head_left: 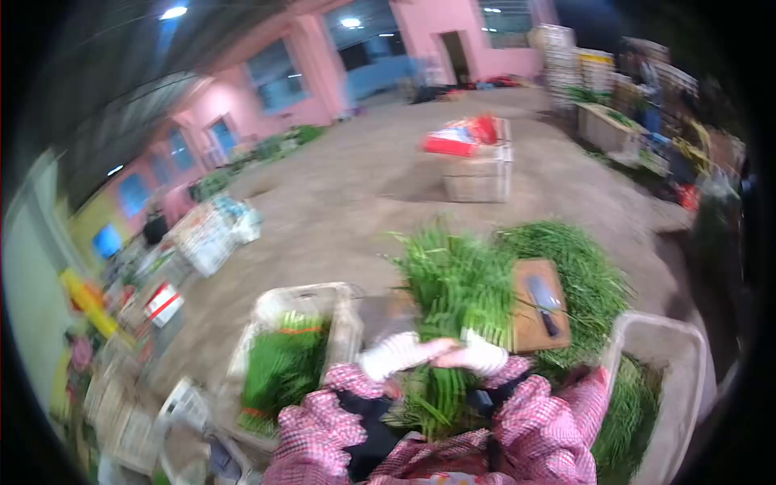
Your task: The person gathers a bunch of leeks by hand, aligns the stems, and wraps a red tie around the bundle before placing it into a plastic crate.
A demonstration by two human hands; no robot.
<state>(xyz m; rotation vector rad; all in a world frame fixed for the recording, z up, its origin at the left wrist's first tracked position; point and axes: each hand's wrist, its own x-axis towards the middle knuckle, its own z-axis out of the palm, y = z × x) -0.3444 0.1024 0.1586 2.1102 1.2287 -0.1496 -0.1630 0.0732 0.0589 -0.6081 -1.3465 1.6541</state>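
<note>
My left hand and my right hand, both in white gloves with bare fingertips, meet in front of my body. Their fingers are pressed together over long green leafy stalks; motion blur hides what is pinched between them. Just beyond lies a big heap of green stalks with pale ends towards me. To its right is a wooden board, and a dark-handled knife rests on it.
A pale crate at left holds banded green bundles. At right, another crate contains loose greens. More greens lie behind the board. Farther off stands a crate topped with red packaging.
</note>
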